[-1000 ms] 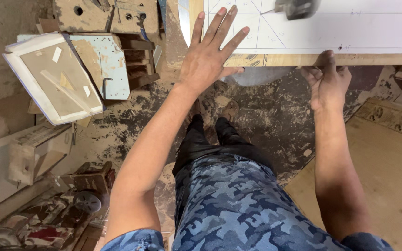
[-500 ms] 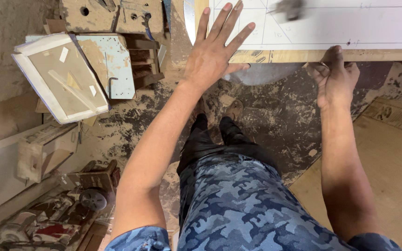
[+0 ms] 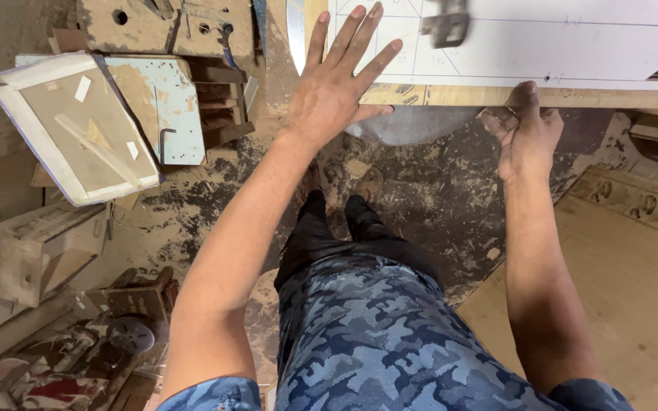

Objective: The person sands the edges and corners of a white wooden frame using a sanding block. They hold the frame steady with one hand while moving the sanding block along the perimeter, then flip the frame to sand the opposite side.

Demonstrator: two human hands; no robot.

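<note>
Dusty floor, left hand [image 3: 334, 91] flat on board [image 3: 542, 53]

White lined board [image 3: 542, 46] flat on bench (wood edge exposed).

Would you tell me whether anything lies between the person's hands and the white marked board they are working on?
Nothing visible does. The left hand lies flat, fingers spread, straight on the white board. The right hand grips the board's wooden front edge from below. A blurred dark tool sits on the board beyond the left fingertips, apart from both hands.
</note>
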